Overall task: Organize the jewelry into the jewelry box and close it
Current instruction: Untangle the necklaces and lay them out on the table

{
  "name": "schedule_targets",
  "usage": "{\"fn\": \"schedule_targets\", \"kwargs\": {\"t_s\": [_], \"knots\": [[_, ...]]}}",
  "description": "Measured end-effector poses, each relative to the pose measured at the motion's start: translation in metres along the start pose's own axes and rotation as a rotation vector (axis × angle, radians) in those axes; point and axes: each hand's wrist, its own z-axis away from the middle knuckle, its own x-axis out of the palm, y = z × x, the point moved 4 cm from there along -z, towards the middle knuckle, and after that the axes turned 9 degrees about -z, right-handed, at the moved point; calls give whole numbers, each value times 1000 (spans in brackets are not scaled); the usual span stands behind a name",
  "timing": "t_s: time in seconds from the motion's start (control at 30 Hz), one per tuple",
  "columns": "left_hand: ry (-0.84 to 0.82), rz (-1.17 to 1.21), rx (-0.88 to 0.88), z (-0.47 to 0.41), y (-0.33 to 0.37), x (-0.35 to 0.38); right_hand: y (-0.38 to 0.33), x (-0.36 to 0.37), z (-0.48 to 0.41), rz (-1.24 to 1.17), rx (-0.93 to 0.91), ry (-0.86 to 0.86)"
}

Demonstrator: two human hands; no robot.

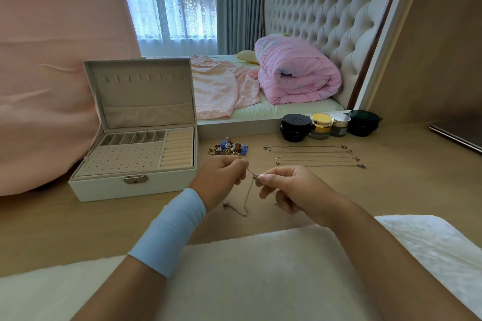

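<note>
1. Your left hand (221, 177) is at the centre of the frame. Its fingers are curled and pinch a thin chain (249, 191) near one end. A pale blue band (172, 229) wraps that wrist.
2. Your right hand (292, 190), just right of it, pinches the same chain between thumb and forefinger at a small metal piece. Its other fingers are curled underneath.
3. The chain runs short and taut between the two hands, then droops. Its loose end lies on the bench (391, 185) just below your left hand.
4. The box (104, 187) sits on the bench at left centre with its lid standing upright. Its tray shows slots at the back, a dotted panel in front and ring rolls on the right.
5. A heap (228, 148) of small jewelry lies just right of the box, above your left hand.
6. Four chains (313, 156) lie straight in parallel rows right of the heap.
7. Jars (296, 128) stand in a row behind those rows.
8. A white fluffy cover (247, 281) fills the bottom of the frame under your forearms.
</note>
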Motion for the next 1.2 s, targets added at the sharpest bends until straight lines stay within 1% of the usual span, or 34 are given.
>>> {"fn": "schedule_targets", "kwargs": {"t_s": [0.1, 0.2, 0.27, 0.3, 0.37, 0.5, 0.57, 0.63, 0.7, 0.77, 0.8, 0.87, 0.93, 1.03, 1.13, 1.2], "knots": [[9, 274, -55, 0, 0, 3, 0, 2, -1, 0, -18, -47], [-60, 572, -157, 3, 1, 8, -3, -1, 0, -26, -41, -47], [-120, 690, -205, 5, 2, 12, -6, -3, 1, -5, -71, -51], [-144, 702, -217, 5, 2, 13, -8, -3, 1, 11, -91, -46], [-185, 637, -216, 4, 0, 13, -8, -5, 1, 28, -127, -9], [-246, 277, -154, 3, -7, 11, -5, -10, -2, 75, -177, 83], [-295, 136, -124, 6, -8, 9, -2, -13, -3, 75, -186, 113], [-350, -53, -113, 9, -6, 6, 1, -13, -5, 89, -189, 136], [-405, -297, -105, 14, -5, 7, 5, -13, -7, 173, -190, 152], [-456, -508, -87, 21, -3, 13, 10, -12, -9, 311, -177, 136], [-464, -587, -78, 24, -2, 15, 12, -10, -10, 368, -164, 119], [-422, -698, -45, 30, -2, 16, 14, -6, -12, 457, -153, 93], [-372, -754, -8, 34, -3, 13, 13, -4, -12, 562, -164, 114], [-364, -756, 50, 40, -4, 11, 14, -5, -11, 713, -168, 152], [-329, -640, 85, 49, -5, -2, 12, 0, -9, 815, -178, 116], [-227, -540, 82, 52, -11, -23, 7, 6, -7, 863, -219, 80]]}}
